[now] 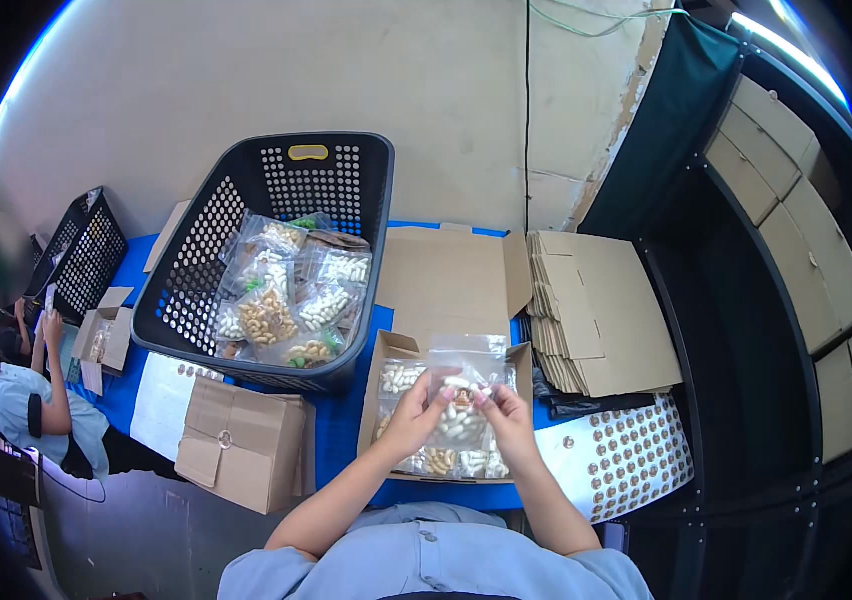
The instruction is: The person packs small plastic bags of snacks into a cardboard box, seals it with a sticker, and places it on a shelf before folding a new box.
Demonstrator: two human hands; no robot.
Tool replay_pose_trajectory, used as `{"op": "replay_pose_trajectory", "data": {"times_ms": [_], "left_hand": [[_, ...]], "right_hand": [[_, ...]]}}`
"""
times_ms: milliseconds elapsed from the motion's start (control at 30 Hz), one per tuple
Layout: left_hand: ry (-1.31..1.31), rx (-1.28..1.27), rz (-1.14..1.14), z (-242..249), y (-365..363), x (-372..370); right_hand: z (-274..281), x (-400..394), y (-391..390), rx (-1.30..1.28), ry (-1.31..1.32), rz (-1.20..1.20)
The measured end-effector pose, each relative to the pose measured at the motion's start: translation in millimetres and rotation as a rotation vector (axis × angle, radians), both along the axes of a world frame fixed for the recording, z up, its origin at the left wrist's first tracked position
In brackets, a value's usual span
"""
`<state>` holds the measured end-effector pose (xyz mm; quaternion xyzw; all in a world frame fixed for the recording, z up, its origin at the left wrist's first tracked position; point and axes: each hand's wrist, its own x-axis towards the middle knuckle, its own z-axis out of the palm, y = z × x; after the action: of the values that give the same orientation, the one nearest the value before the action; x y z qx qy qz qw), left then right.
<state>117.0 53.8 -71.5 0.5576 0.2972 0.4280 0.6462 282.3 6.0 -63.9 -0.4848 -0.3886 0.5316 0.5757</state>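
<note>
In front of my chest, a clear zip bag (460, 432) of white capsule-shaped pieces is held between both hands. My left hand (414, 416) grips its left side, thumb on the front. My right hand (511, 422) pinches the right side, with the thumb beside a small round brown sticker (465, 397) on the bag. Beneath them stands an open cardboard box (370, 405), its lid (446, 275) folded back toward the wall. Small bags of white pieces (401, 377) and tan pieces (439, 461) lie inside; the held bag hides the middle.
A black basket (151, 318) of filled bags stands left on the blue table (341, 410). Closed boxes (236, 445) sit before it. Flattened cartons (611, 310) and a sticker sheet (606, 485) lie right, near a black shelf (711, 350). Another person (51, 410) works far left.
</note>
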Motion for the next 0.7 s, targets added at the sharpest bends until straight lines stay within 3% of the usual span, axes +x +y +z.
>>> {"op": "replay_pose_trajectory", "data": {"times_ms": [33, 133, 267, 367, 433, 500, 600, 700], "left_hand": [[0.015, -0.077, -0.001, -7, -5, -2], [0.076, 0.016, 0.017, -25, -20, 0], [0.103, -0.02, -0.038, -38, -19, -13], [0.087, -0.025, -0.142, -24, -20, -16], [0.07, 0.017, -0.164, -20, -17, -17], [0.196, 0.111, -0.015, -28, -8, -17], [0.314, 0.044, -0.066, -30, 3, -22], [0.122, -0.09, -0.111, -23, 2, -22]], "right_hand": [[-13, -2, -4, -0.042, 0.022, -0.001], [-38, -14, -13, -0.015, 0.044, -0.03], [-41, -16, -11, -0.063, 0.032, 0.0], [-31, -17, -7, 0.003, 0.042, -0.217], [-36, -3, -7, -0.044, 0.01, -0.051], [-37, -4, -11, -0.03, -0.049, -0.013], [-31, -9, -17, -0.045, -0.069, 0.045], [-23, 5, -18, -0.033, -0.085, 0.17]]}}
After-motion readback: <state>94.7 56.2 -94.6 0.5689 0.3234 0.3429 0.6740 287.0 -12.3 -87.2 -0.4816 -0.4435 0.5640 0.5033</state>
